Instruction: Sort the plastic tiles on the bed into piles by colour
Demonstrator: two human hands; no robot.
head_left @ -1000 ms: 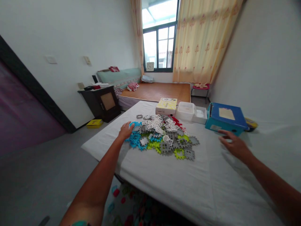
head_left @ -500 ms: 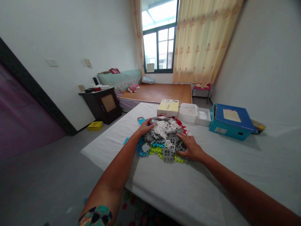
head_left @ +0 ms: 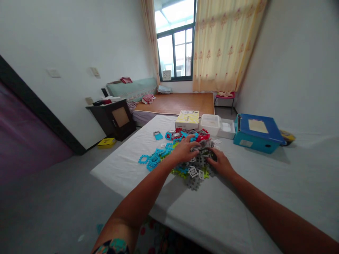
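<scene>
Left hand (head_left: 184, 150) and right hand (head_left: 219, 163) curled at grey pieces (head_left: 200, 161); grip couldn't be told. Pile (head_left: 192, 171) lay loose, colours partly mixed; no joining visible.

Glaring window (head_left: 180, 53), dim floor (head_left: 66, 197), stretched edges

Open tabletop (head_left: 258, 165) stretches right of the right hand (head_left: 221, 163) and between the forearms (head_left: 144, 197). Plastic pieces (head_left: 158, 156) crowd leftward from there, around the left hand (head_left: 184, 150); beyond both, a yellow box (head_left: 187, 120), plastic tub (head_left: 210, 124), white box (head_left: 226, 130) and blue box (head_left: 258, 134) obstruct.
</scene>
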